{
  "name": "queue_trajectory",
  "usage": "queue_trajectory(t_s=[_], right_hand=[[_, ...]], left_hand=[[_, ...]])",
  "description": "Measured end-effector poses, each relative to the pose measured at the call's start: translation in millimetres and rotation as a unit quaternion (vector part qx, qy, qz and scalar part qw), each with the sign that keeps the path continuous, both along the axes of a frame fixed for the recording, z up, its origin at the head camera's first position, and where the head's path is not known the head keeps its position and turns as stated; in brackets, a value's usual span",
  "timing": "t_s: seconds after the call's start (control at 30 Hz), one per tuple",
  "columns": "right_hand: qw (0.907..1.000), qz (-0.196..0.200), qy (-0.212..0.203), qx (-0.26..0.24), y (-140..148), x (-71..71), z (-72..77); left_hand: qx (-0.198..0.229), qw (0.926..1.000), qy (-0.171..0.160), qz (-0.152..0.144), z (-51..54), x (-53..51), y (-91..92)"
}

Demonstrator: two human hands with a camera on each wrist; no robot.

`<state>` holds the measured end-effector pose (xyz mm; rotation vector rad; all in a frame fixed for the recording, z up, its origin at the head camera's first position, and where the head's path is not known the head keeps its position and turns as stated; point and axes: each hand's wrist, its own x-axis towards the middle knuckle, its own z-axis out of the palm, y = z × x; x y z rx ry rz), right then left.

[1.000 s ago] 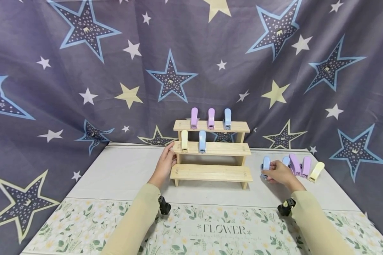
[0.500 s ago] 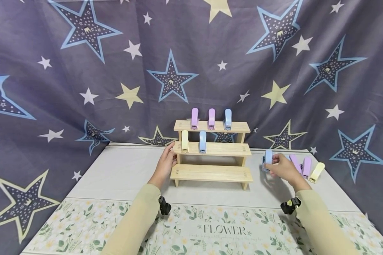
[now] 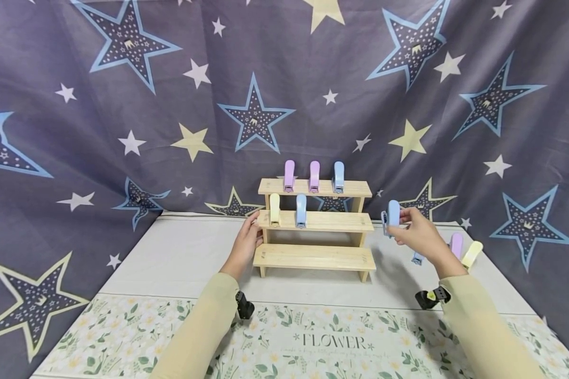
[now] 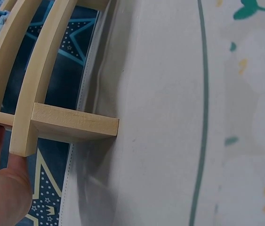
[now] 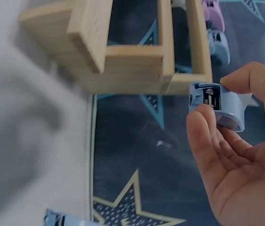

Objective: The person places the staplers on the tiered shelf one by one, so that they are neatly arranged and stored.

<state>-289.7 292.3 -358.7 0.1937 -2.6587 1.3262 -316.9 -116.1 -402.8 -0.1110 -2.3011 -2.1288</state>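
The right hand [image 3: 422, 234] pinches a blue stapler [image 3: 393, 215] upright above the table, to the right of the wooden three-tier stand [image 3: 313, 257]. In the right wrist view, thumb and fingers of the right hand [image 5: 245, 165] hold the blue stapler [image 5: 228, 106] by its sides. The left hand [image 3: 244, 247] grips the left end of the stand's middle tier; in the left wrist view, fingers of the left hand [image 4: 5, 188] reach round its wood [image 4: 24, 127]. Two purple staplers and a blue one [image 3: 339, 177] stand on the top tier, a yellow [image 3: 274, 210] and a blue one [image 3: 301, 211] on the middle tier.
Right of the stand, a blue stapler [image 3: 418, 258], a purple one [image 3: 456, 245] and a yellow one [image 3: 472, 255] are on the table, partly behind the right hand and forearm. A star-patterned curtain [image 3: 332, 126] hangs behind. A floral cloth [image 3: 137, 321] covers the front.
The right hand has lifted the blue stapler off the table and raised it to about the height of the middle tier. The left hand keeps its grip on the stand.
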Motion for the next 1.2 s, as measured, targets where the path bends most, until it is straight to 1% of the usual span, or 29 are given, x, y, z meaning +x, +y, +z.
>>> queue_trajectory(t_s=[0.2, 0.33, 0.47, 0.6, 0.83, 1.07, 1.2], right_hand=[[0.9998, 0.010, 0.012, 0.011, -17, -0.4, 8.3], [0.9996, 0.025, 0.011, 0.007, -32, -2.7, 11.6], [0.9993, 0.036, 0.006, -0.001, -46, -7.4, 11.4], [0.9992, 0.039, 0.011, 0.002, -61, -12.5, 9.7], [0.9978, 0.060, -0.001, -0.028, -90, -21.8, 5.1], [0.9982, 0.057, -0.011, -0.016, -106, -33.0, 3.6], [0.9985, 0.054, -0.005, -0.001, -111, -37.8, 4.4]], left_hand=[[0.017, 0.9998, 0.002, 0.003, -21.8, -17.4, -2.9], [0.016, 0.9997, 0.013, 0.013, -28.9, -21.4, -2.2], [0.007, 0.9995, 0.023, 0.019, -29.7, -20.2, -0.3], [0.003, 0.9994, 0.026, 0.020, -29.3, -19.8, 0.7], [0.011, 0.9994, 0.025, 0.022, -30.1, -21.0, -1.1], [0.011, 0.9994, 0.024, 0.023, -29.0, -21.1, -1.0], [0.012, 0.9994, 0.024, 0.022, -28.8, -20.7, -0.7]])
